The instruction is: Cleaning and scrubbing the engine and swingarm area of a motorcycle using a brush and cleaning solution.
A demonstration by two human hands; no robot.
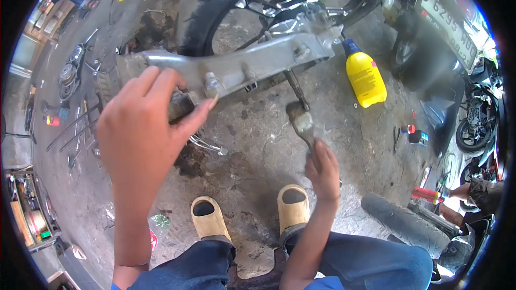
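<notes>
Before me lies a grey metal motorcycle housing [225, 68], joined to a wheel with a black tyre [197, 20]. My left hand [141, 117] is over the housing's left part, fingers curled, thumb near a raised boss [213, 82]; whether it grips the housing I cannot tell. In my right hand [324, 169] is the handle of a paintbrush [300, 121], its bristles at the lower end of a splined metal shaft [297, 88] that sticks out from the housing. A yellow bottle with a blue cap [366, 78] lies right of the shaft.
Metal parts [70, 74] and tools lie on the floor at left. A loose tyre [405, 223] lies at lower right, near another person's hand with a red can [425, 195]. A parked motorcycle [433, 28] stands at upper right. My feet are in tan slides [293, 209].
</notes>
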